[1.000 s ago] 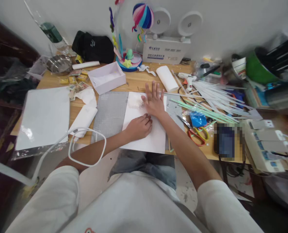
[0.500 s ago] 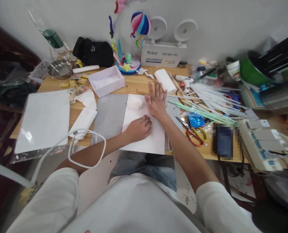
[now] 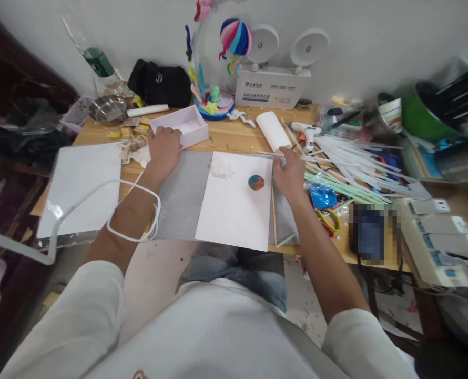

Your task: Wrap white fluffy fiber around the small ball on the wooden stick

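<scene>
Here both hands sit at opposite ends of the grey mat (image 3: 181,192): the left hand (image 3: 163,150) lies palm down, fingers together, on the mat's far left corner, just beside a white box (image 3: 181,125), and the right hand (image 3: 290,171) rests curled at the mat's right edge; whether it pinches the edge I cannot tell. On the mat lies a white sheet (image 3: 234,210), and on that sheet a small flattened disc (image 3: 256,182) of blue and orange clay, with a tuft of white fluff (image 3: 221,168) to the disc's left. The mat looks thin and bendy but fairly stiff, so I judge it slides easily on the wooden table (image 3: 226,138) and is best taken by its two side edges, kept flat. The sheet is light and loose and would likely shift if the mat tilts; the disc looks soft and would dent under a finger. As for containers, the box beside the mat is open, nothing clear inside; a steel bowl (image 3: 107,109) far left of the mat looks bare too; a green tub (image 3: 421,113) far right, contents hidden. Straws (image 3: 348,158) and scissors (image 3: 328,218) lie right of the mat.
</scene>
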{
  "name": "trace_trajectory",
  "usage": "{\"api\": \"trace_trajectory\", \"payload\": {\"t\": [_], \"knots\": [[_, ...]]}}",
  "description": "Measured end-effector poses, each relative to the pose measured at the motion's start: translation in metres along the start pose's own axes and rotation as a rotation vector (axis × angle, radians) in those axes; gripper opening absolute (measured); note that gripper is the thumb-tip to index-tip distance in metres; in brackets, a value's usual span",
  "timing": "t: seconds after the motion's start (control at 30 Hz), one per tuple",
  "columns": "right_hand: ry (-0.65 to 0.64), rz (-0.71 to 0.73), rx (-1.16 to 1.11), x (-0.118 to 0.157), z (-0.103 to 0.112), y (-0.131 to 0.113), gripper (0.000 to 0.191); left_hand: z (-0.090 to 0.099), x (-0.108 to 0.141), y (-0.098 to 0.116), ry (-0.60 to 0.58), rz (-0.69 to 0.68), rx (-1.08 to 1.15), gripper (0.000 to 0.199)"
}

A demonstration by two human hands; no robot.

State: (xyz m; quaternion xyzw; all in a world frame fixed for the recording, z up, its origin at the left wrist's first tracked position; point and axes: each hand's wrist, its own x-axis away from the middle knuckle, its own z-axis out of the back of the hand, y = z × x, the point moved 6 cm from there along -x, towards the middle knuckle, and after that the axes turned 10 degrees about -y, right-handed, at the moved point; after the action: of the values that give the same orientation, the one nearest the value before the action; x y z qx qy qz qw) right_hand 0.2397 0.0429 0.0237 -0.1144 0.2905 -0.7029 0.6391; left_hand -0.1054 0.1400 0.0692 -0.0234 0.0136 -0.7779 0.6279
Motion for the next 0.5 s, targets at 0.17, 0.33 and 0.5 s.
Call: {"api": "trace_trajectory", "payload": {"t": [0.17,0.33,0.5], "knots": [[-0.138,0.101,0.158,0.067,-0.002,-0.029,0.047,-0.008,-0.005,-0.001,-0.042,0.049,0.099,0.023],[-0.496,0.469,0.247,0.149,-0.032,-0.085,0.064,0.007,0.002,0.018,-0.014,-0.083,0.14,0.026],[-0.684,0.536,0.225,0.169,-0.046,-0.093,0.094,0.003,-0.001,0.055,-0.011,-0.243,0.11,0.025]]}}
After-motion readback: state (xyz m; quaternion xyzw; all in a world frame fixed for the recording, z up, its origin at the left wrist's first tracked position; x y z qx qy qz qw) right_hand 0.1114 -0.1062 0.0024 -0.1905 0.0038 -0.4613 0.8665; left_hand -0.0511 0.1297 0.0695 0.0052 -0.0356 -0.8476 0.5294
